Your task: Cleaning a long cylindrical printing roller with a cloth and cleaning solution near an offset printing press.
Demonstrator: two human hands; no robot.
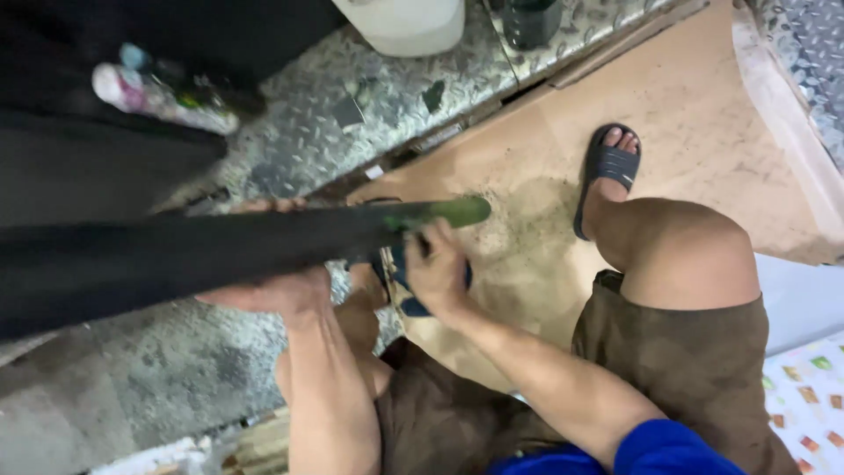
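A long dark flat piece (176,255) with a green tip (448,211) runs across the view from the left edge to the centre. My left hand (268,295) grips it from below around its middle, fingers curled over the far edge. My right hand (435,268) is closed on the piece just behind the green tip. I sit low with my knees bent. A dark blue sandal (413,305) shows just below my right hand. My right foot wears a black slide sandal (607,167) on the cardboard.
A brown cardboard sheet (703,105) covers the floor to the right, with diamond-plate metal flooring (396,97) behind it. A spray can (158,92) lies at upper left. A white plastic container (404,22) and a dark bottle (527,18) stand along the top edge.
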